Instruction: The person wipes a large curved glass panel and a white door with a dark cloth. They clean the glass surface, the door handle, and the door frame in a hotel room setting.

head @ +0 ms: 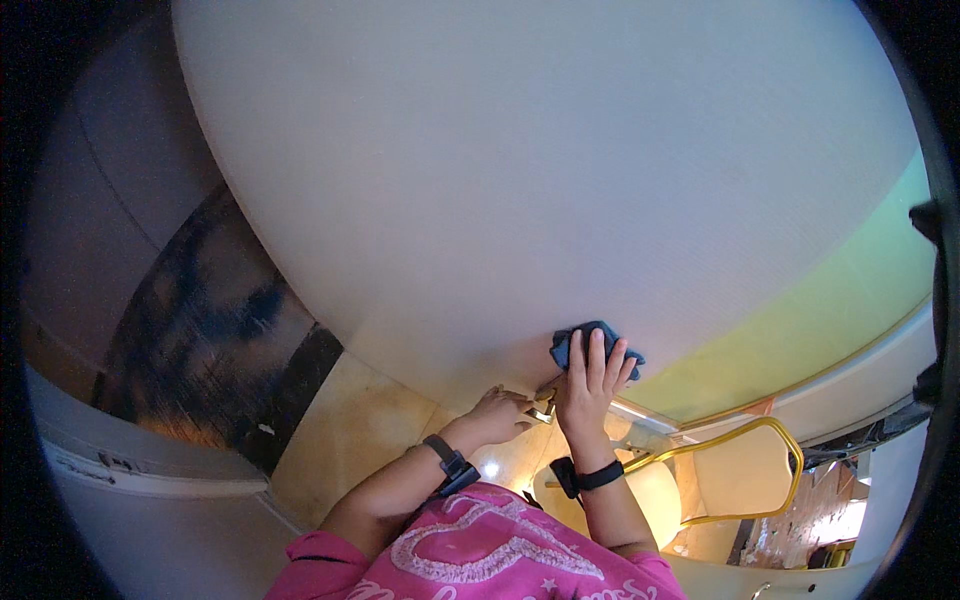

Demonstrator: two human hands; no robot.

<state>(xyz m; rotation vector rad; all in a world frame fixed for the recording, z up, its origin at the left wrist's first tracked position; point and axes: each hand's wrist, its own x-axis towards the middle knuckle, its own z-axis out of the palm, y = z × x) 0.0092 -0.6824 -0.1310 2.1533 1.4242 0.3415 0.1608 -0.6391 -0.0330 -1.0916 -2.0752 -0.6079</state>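
Observation:
A large white door (540, 187) fills most of the view before me. My right hand (589, 386) presses a crumpled dark blue cloth (600, 337) flat against it, fingers spread over the fabric. Just left of that wrist, a shiny brass lever handle (541, 412) sticks out from the door. My left hand (496, 412) grips the handle's left end, with its fingers bent over it. Each of my wrists wears a black strap with a small device.
At lower right stands a chair with a gold frame (795, 450) and cream padding, close to my right forearm. Light tiles (337, 427) cover the floor below. A dark, blotched floor area (217, 322) lies past the door's left edge. Yellow-green light tints the surface at right.

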